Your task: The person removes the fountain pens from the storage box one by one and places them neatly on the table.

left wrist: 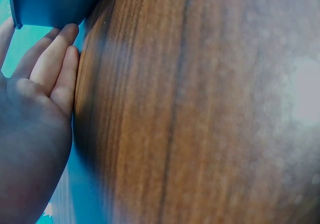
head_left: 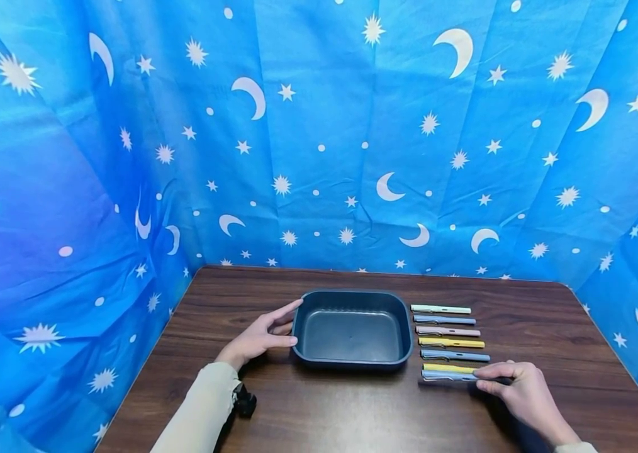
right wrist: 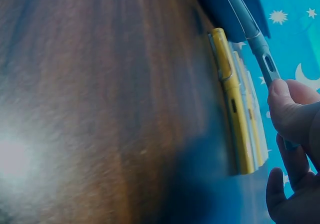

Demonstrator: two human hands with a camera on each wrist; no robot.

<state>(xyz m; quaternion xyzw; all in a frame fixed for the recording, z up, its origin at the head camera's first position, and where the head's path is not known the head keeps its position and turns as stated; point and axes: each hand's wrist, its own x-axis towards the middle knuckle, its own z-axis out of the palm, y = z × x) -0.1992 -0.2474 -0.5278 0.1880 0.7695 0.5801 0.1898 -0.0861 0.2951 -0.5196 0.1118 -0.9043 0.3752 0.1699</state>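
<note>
Between thumb and fingers my right hand (head_left: pixel 523 390) pinches a light blue pen (right wrist: pixel 260 49) by one end, its clip end pointing left. In the right wrist view the pen is raised above the table, and a yellow pen (right wrist: pixel 235 104) lies beside it. My left hand (head_left: pixel 265 333) touches the left side of a dark rectangular tray (head_left: pixel 353 363), fingers extended and thumb at the near left corner. From the left wrist, the fingertips meet the tray's wall (left wrist: pixel 55 7). Nothing lies inside the tray.
Right of the tray lies a column of pens: pale green (head_left: pixel 440 309), blue (head_left: pixel 445 321), pink (head_left: pixel 448 331), yellow (head_left: pixel 452 343) and another blue (head_left: pixel 455 356). A blue star-and-moon cloth (head_left: pixel 319 126) hangs behind the brown wooden table (head_left: pixel 353 415).
</note>
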